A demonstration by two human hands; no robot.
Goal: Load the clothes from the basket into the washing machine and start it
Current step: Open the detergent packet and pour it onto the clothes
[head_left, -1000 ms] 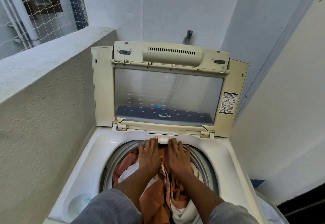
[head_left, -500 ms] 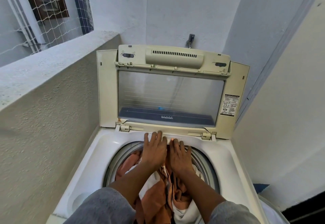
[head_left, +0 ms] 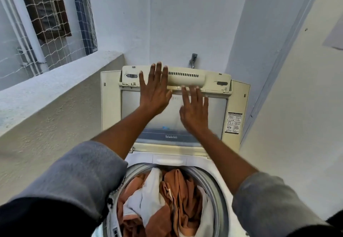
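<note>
I am looking down at an open top-loading washing machine [head_left: 141,164] and working across from the left. Beyond my left fingertips a netted window [head_left: 48,13] is showing over a rough ledge [head_left: 55,80]. My left hand [head_left: 155,92] is reaching up with the fingers [head_left: 157,73] spread wide and holding nothing; the tips are lying over the upper edge of the raised lid [head_left: 236,97], beside its vent slots, though I cannot tell how firmly they are pressing. Just past those fingertips a tap [head_left: 193,60] is sticking out of the wall.

My right hand [head_left: 194,112] is a little lower, also spread and empty, hovering in front of the lid's glass panel; it is blurred, so I cannot say whether it is touching. Right of it a label [head_left: 233,122] is sitting on the lid frame.

Well below both palms, toward my wrists and sleeves, the clothes [head_left: 174,196] are lying heaped in the drum, orange and white pieces reaching near the rim. The basket is not showing here.

As I am judging it, the loading is finished or nearly so, and I am setting up to pull the lid down. Closing it, then finding the controls and starting the cycle, are what is remaining.
</note>
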